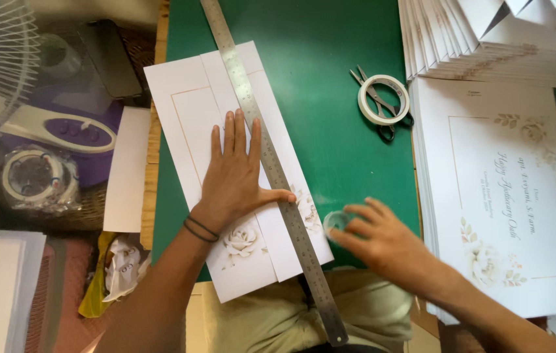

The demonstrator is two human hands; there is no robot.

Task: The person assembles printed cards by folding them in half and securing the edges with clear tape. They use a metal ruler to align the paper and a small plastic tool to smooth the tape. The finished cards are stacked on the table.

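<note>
Lower centre: my left hand [233,180], fingers spread wide, presses a white card [190,117] beside the steel ruler [271,167]; my right hand [382,242] pinches a small tape roll [334,221].

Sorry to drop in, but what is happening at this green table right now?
A person presses their left hand flat on a white floral card, against a long metal ruler lying across it. Their right hand touches a small clear tape roll on the green mat. Scissors, another tape roll and stacked printed cards lie to the right.

Left hand [233,173] flat, fingers spread; right hand [373,238] curled, blurred
</note>
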